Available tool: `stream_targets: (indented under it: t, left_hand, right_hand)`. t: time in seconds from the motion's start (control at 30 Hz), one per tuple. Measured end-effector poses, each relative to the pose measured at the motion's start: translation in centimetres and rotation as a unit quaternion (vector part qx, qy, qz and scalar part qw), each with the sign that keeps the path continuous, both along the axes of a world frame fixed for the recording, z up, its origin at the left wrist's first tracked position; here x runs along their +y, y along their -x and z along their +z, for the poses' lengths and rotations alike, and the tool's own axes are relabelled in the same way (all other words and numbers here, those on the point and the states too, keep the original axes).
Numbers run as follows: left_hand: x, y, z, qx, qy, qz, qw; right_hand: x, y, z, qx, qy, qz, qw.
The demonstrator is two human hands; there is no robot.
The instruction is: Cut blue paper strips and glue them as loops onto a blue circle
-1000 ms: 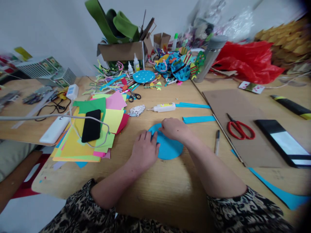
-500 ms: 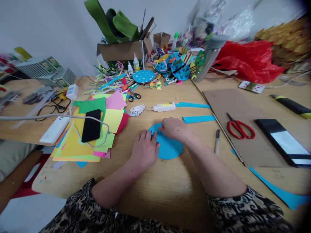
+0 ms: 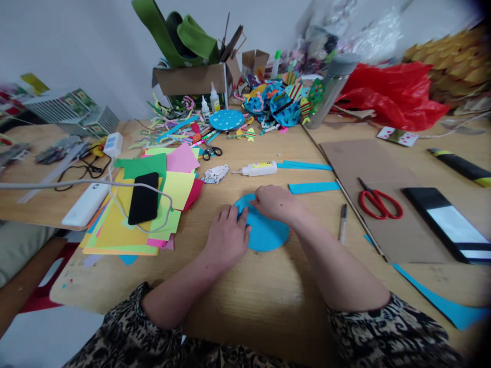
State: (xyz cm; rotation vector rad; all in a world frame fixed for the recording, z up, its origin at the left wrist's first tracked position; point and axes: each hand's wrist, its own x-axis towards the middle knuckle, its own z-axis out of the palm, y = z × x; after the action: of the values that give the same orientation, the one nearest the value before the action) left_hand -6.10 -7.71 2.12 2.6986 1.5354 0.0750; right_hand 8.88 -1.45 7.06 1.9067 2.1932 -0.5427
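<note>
A round blue paper disc point(image 3: 268, 232) lies on the table in front of me. My left hand point(image 3: 228, 232) rests flat on its left edge, fingers stretched out and holding nothing. Over the disc's upper edge my right hand point(image 3: 274, 201) is closed, its fingertips curled under and pressed down. Whatever those fingers may pinch is hidden beneath the hand. Just beyond the hands lies a glue bottle point(image 3: 259, 168) on its side, with a blue paper strip point(image 3: 314, 188) to its right.
Coloured paper sheets point(image 3: 115, 225) with a black phone point(image 3: 143, 198) lie left. Red-handled scissors point(image 3: 380, 204) rest on cardboard point(image 3: 406, 240) at right, near a pen point(image 3: 342, 225). Small black scissors point(image 3: 212, 151), a dotted blue disc point(image 3: 226, 120) and a steel flask point(image 3: 333, 89) are farther back.
Almost nothing differs. My left hand has shifted very slightly to the left on the disc; my right hand stays closed at the same spot.
</note>
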Motion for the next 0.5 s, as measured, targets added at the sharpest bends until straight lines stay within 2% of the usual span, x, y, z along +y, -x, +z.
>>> stream_targets:
  t: [0.5]
  left_hand:
    - [0.36,0.49,0.08,-0.017,0.019,-0.005,1.0]
  right_hand:
    - [-0.02,0.06,0.08,0.002,0.005,-0.003,1.0]
